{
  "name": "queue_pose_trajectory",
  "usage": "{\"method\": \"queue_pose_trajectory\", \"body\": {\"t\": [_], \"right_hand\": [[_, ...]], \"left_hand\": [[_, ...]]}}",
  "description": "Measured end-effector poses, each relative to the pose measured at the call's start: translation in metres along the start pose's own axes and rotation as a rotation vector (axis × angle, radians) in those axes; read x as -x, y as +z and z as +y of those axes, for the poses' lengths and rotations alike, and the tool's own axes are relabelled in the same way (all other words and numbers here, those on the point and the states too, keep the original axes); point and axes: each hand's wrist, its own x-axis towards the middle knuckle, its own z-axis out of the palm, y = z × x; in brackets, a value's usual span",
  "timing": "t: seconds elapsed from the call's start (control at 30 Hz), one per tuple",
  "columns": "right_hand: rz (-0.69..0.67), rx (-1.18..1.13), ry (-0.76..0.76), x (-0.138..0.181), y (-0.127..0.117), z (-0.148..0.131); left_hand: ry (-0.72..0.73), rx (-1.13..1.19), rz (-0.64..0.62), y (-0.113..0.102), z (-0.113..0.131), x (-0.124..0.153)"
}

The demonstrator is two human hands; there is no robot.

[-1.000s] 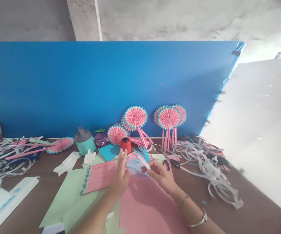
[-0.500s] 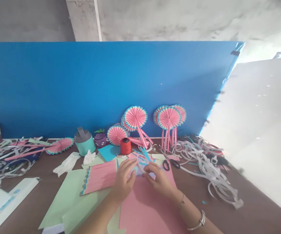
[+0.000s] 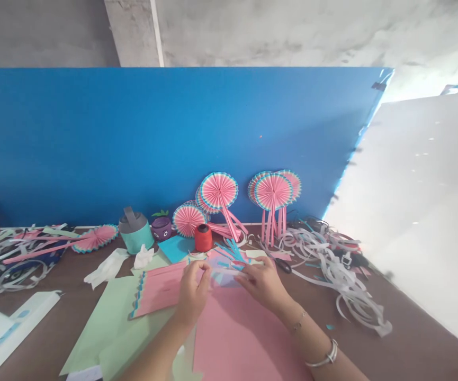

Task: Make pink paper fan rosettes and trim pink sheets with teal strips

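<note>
Between my two hands a thin white strip (image 3: 227, 272), which looks like tape or its backing, is drawn out nearly straight. My left hand (image 3: 192, 293) pinches its left end, closed at the fingertips. At the other end my right hand (image 3: 267, 283) is closed on the strip, its bracelets resting on the wrist. Below lies a large pink paper sheet (image 3: 236, 338). Left of my left hand a folded pink paper piece (image 3: 159, 288) with blue-and-white edging rests on pale green sheets (image 3: 105, 312). Blue paper strips (image 3: 232, 247) lie behind the fingers; scissors (image 3: 283, 265) are partly hidden by my right hand.
Pink pleated paper fans (image 3: 274, 191) lean against the blue partition (image 3: 153, 132). A red thread spool (image 3: 203, 238), a purple pot (image 3: 161, 228) and a teal cup (image 3: 136, 235) stand at the back. Curled white strips (image 3: 343, 280) pile up on the right, with more at left beside a power strip (image 3: 18, 328).
The white strip was looped up between my fingers and is now stretched nearly flat. My hands have moved apart, the left one to the left and the right one slightly right.
</note>
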Motion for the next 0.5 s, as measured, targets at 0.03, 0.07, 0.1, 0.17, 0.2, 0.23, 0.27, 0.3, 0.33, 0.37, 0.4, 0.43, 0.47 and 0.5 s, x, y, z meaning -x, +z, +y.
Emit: {"method": "queue_pose_trajectory", "body": {"t": [0.03,0.07,0.1,0.17,0.2,0.23,0.27,0.3,0.33,0.37,0.4,0.43,0.47,0.5], "right_hand": [[0.004,-0.013,0.036,-0.001,-0.003,0.003],[0.008,-0.037,0.070,-0.001,-0.005,0.006],[0.006,-0.070,0.094,-0.002,-0.007,0.008],[-0.011,-0.148,0.109,-0.002,-0.011,0.011],[-0.016,-0.182,0.111,-0.002,-0.012,0.012],[-0.013,-0.209,0.110,-0.002,-0.012,0.013],[-0.001,-0.224,0.112,-0.002,-0.012,0.014],[0.011,-0.229,0.116,-0.002,-0.012,0.015],[0.020,-0.225,0.118,-0.002,-0.012,0.016],[0.025,-0.216,0.115,-0.002,-0.013,0.017],[0.024,-0.206,0.110,-0.002,-0.013,0.019],[0.019,-0.198,0.102,-0.002,-0.013,0.021],[0.016,-0.192,0.093,-0.002,-0.014,0.023],[0.015,-0.188,0.081,-0.002,-0.014,0.025]], "left_hand": [[-0.023,0.021,0.016,-0.001,0.000,-0.001],[-0.046,0.047,0.031,-0.002,0.000,-0.003],[-0.067,0.075,0.041,-0.003,-0.001,-0.005],[-0.103,0.126,0.056,-0.004,-0.004,-0.007],[-0.124,0.152,0.069,-0.004,-0.005,-0.008],[-0.148,0.178,0.086,-0.003,-0.008,-0.008],[-0.175,0.203,0.112,-0.003,-0.010,-0.009],[-0.200,0.223,0.142,-0.003,-0.012,-0.009],[-0.221,0.238,0.174,-0.003,-0.014,-0.009],[-0.235,0.247,0.198,-0.003,-0.015,-0.010],[-0.243,0.248,0.214,-0.003,-0.017,-0.011],[-0.244,0.245,0.224,-0.003,-0.018,-0.011],[-0.241,0.240,0.226,-0.003,-0.019,-0.012],[-0.234,0.233,0.225,-0.004,-0.019,-0.013]]}}
